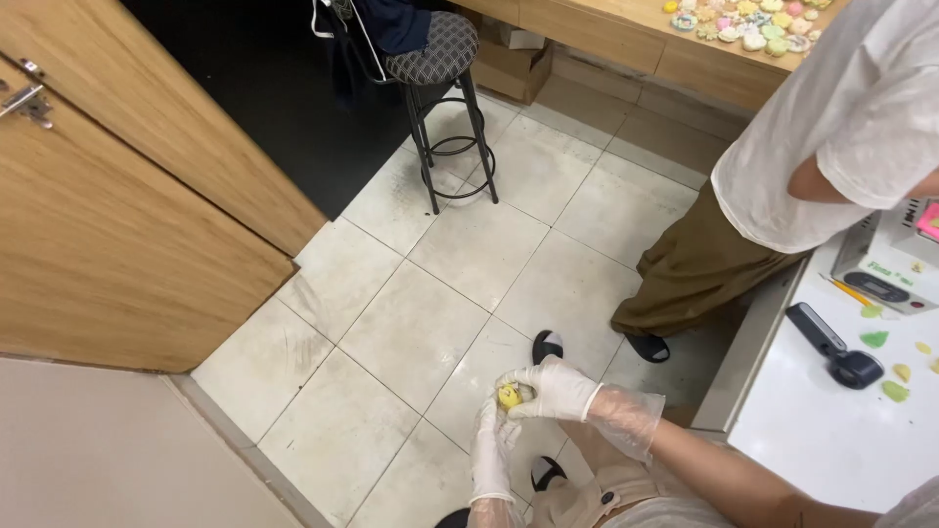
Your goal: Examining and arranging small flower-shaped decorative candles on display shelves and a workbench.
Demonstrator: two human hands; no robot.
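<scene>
A yellow lump (pixel 510 396) is being pinched at lower centre of the frame by the gloved right hand (pixel 556 389); the left hand (pixel 492 452), fingers loosely curled, is being held just beneath, above the floor (pixel 411 323).

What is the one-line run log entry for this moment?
right hand: grips yellow piece | left hand: touches below | stool: behind

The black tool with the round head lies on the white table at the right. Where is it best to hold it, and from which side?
Probably by the long flat handle of the black tool, coming from above. It lies flat on the white table, the handle angled up-left and bare, so fingers can close across its narrow sides. The round head looks bulkier. Both gloved hands, left hand and right hand, are busy with a yellow piece.
</scene>
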